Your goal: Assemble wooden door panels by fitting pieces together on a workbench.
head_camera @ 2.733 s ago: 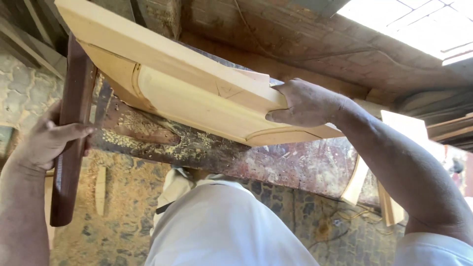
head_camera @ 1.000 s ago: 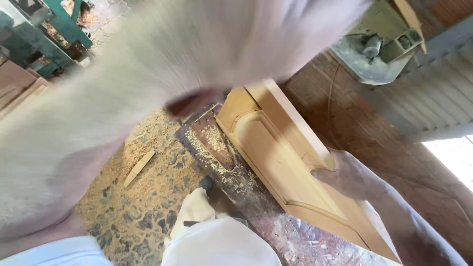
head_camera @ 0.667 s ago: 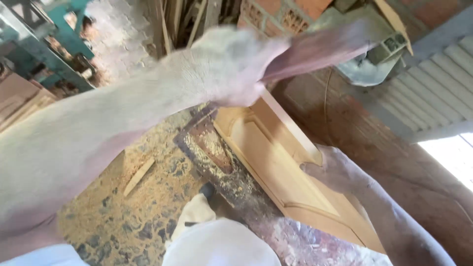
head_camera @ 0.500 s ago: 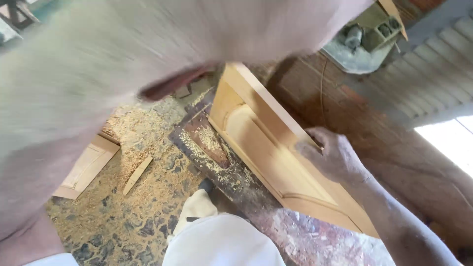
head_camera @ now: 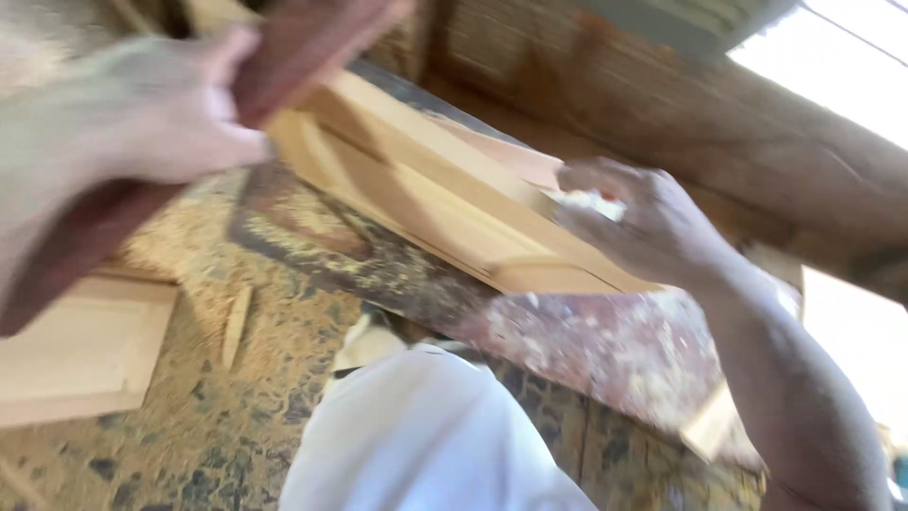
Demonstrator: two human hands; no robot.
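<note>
A pale wooden panel door (head_camera: 426, 203) with a raised moulded centre lies tilted on a worn, sawdust-covered bench (head_camera: 530, 322). My right hand (head_camera: 643, 222) rests on the panel's right end, fingers curled, with a small whitish scrap under the fingertips. My left hand (head_camera: 161, 118) is raised at the upper left, blurred, and grips a long dark reddish-brown wooden strip (head_camera: 284, 66) that runs from the top edge down past my wrist.
Another pale panel (head_camera: 80, 350) lies on the sawdust-covered floor at the left, with a small wood offcut (head_camera: 236, 326) beside it. My white-clothed leg (head_camera: 426, 435) fills the lower middle. Rough dark timber (head_camera: 681, 104) runs behind the bench.
The view swung round and my left arm swept across it, carrying the dark strip from the bench's left side up over the panel. My right hand stayed on the panel's edge.
</note>
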